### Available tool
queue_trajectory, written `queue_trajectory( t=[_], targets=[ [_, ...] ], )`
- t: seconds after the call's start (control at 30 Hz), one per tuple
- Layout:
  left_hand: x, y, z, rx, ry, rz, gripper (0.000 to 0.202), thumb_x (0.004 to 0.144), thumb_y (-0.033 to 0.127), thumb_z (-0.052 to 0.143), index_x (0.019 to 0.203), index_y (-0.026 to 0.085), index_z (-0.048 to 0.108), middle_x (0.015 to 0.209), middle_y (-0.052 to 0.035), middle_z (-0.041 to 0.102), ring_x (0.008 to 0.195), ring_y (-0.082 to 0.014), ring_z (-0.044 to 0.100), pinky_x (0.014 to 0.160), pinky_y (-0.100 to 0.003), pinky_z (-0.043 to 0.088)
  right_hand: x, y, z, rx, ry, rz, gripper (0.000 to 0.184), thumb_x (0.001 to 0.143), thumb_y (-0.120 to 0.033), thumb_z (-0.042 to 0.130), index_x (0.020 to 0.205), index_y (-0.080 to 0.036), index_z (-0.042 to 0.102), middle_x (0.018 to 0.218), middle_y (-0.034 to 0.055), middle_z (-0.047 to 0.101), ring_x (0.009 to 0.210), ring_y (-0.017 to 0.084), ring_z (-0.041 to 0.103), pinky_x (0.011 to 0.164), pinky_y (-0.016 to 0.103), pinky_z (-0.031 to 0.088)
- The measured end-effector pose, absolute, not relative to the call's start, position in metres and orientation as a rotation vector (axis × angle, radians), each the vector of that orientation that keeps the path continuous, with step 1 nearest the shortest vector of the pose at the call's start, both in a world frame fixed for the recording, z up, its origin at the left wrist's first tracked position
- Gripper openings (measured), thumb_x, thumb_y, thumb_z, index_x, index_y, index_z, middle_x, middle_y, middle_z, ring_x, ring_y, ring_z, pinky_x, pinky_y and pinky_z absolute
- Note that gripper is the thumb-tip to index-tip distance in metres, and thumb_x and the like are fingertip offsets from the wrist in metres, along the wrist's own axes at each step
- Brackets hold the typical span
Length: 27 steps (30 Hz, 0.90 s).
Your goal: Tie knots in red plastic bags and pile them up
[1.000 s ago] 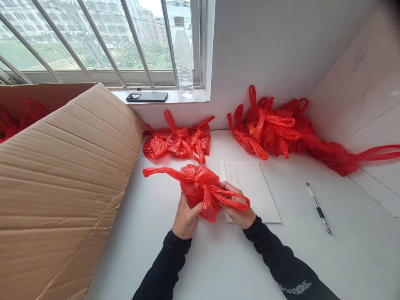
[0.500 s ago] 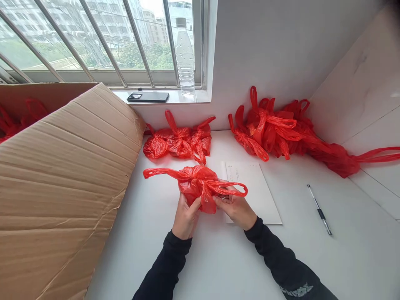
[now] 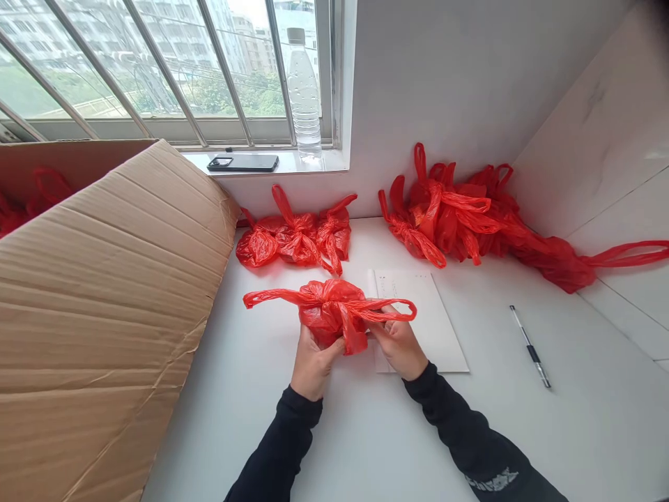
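Between my two hands is a knotted red plastic bag point(image 3: 332, 314), held over the white table. Its two twisted handle loops stick out to the left and the right. My left hand point(image 3: 313, 359) is closed on the bag's lower left side, thumb across the front. My right hand point(image 3: 400, 341) grips its right side, with some fingers hidden behind the bag. What the bag contains cannot be seen. Beneath and beside my right hand lies a white notepad point(image 3: 436, 328) with small handwriting near its top.
Several tied red bags point(image 3: 297, 240) sit in a row by the wall. A larger heap of red bags point(image 3: 460, 209) fills the back right corner. An open cardboard box point(image 3: 104, 300) stands at left, a pen point(image 3: 530, 346) at right. The sill holds a phone point(image 3: 243, 163) and a water bottle point(image 3: 304, 97).
The bag has turned slightly in my hands, its left loop sitting a little lower. My left thumb has shifted along its front. The whole view has slid slightly.
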<state>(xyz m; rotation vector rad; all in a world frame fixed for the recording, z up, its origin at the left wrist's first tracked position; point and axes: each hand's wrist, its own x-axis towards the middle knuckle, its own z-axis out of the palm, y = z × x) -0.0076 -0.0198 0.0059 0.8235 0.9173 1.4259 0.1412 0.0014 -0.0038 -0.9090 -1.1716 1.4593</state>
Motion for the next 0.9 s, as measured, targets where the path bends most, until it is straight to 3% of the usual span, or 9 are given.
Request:
queue_trajectory(
  t=[0.2,0.4,0.57,0.67,0.77,0.9],
  targets=[
    [-0.008,-0.021,0.010,0.836,0.958,1.465,0.068,0.072,0.024,0.080,0.131,0.026,0.047,0.130,-0.0093,0.062,0.123,-0.0309,0.057,0.104,-0.046,0.046,0.137,-0.005,0.001,-0.991,-1.352,1.372,0.045,0.083,-0.040,0.070,0.121,-0.024,0.053,0.114,0.0073,0.064,0.099,0.022,0.063,0.076,0.034,0.057],
    [-0.013,-0.018,-0.005,0.885,1.016,1.459,0.057,0.077,0.030,0.077,0.128,0.023,0.053,0.129,-0.0098,0.063,0.124,-0.0311,0.057,0.105,-0.043,0.045,0.139,-0.002,-0.006,-1.052,-1.323,1.325,0.023,0.086,-0.034,0.065,0.103,-0.020,0.064,0.094,0.0060,0.069,0.084,0.021,0.065,0.077,0.036,0.056],
    [-0.011,-0.021,0.000,0.856,1.074,1.498,0.059,0.076,0.029,0.076,0.129,0.023,0.051,0.128,-0.0101,0.063,0.126,-0.0307,0.055,0.107,-0.042,0.043,0.140,-0.002,0.002,-1.044,-1.389,1.365,0.022,0.086,-0.031,0.062,0.102,-0.019,0.070,0.094,0.0067,0.072,0.082,0.023,0.067,0.077,0.038,0.056],
    [-0.009,-0.023,0.007,0.892,1.042,1.509,0.066,0.071,0.025,0.079,0.130,0.023,0.049,0.124,-0.0098,0.064,0.122,-0.0311,0.057,0.105,-0.044,0.043,0.139,-0.006,0.009,-1.002,-1.386,1.376,0.030,0.086,-0.035,0.064,0.112,-0.022,0.067,0.112,0.0072,0.069,0.096,0.026,0.066,0.086,0.041,0.055],
    [-0.011,-0.022,0.006,0.918,1.020,1.509,0.073,0.066,0.021,0.081,0.131,0.024,0.047,0.121,-0.0085,0.065,0.113,-0.0301,0.061,0.099,-0.044,0.047,0.138,-0.007,0.010,-0.936,-1.305,1.366,0.031,0.090,-0.045,0.058,0.109,-0.023,0.067,0.116,0.0072,0.067,0.110,0.027,0.062,0.098,0.043,0.049],
    [-0.016,-0.022,-0.003,0.972,1.035,1.463,0.064,0.070,0.017,0.076,0.127,0.027,0.049,0.117,-0.0053,0.065,0.107,-0.0260,0.062,0.096,-0.040,0.049,0.141,0.000,0.003,-0.843,-0.965,1.487,0.045,0.096,-0.059,0.038,0.107,-0.024,0.063,0.108,0.0076,0.068,0.106,0.027,0.065,0.089,0.042,0.054]
  ],
)
